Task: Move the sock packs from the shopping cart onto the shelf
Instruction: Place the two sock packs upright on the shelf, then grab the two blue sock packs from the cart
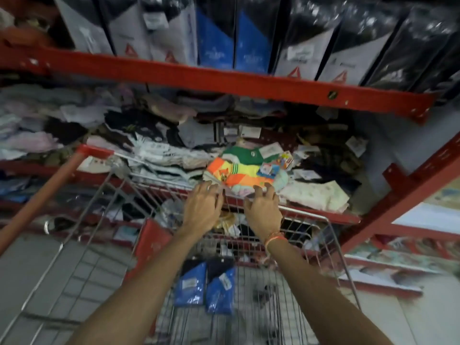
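Observation:
A stack of bright orange, yellow and green sock packs [239,170] lies on the middle red shelf [323,215], just past the far rim of the wire shopping cart [293,210]. My left hand [201,207] and my right hand [263,207] hover side by side at the near edge of that stack, fingers spread, holding nothing. Their fingertips are at or just short of the packs. Two blue packs [206,285] lie on the cart's floor below my forearms. A small dark item [263,292] lies to their right.
The upper red shelf beam [199,73] carries upright grey, blue and black packs. The middle shelf is heaped with folded clothing and loose tags. The cart's orange handle [42,195] slants at the left. A red upright brace [403,192] rises at the right. Grey floor tiles show at bottom left.

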Tool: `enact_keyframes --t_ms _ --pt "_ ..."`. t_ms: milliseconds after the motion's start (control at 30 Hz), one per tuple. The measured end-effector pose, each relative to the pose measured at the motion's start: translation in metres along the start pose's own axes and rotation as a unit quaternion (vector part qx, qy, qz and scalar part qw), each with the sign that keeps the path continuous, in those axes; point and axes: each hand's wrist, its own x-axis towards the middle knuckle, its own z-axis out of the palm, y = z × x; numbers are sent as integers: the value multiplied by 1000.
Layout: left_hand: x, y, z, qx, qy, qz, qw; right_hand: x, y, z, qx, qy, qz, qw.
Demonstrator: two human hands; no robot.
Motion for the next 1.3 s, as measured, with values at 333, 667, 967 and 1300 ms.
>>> enact_keyframes --t_ms 333,667,967,1300 --pt "-58 -54 100 10 -193 -127 973 -43 33 114 -34 -274 43 960" --pt "-114 -95 194 0 -390 -238 889 -71 55 196 -69 -450 42 889" --pt "-120 -109 237 -28 -330 -291 897 -56 44 245 -37 -471 76 878" --pt "-152 -94 231 -50 -302 -331 892 -66 62 251 -102 -459 16 882"
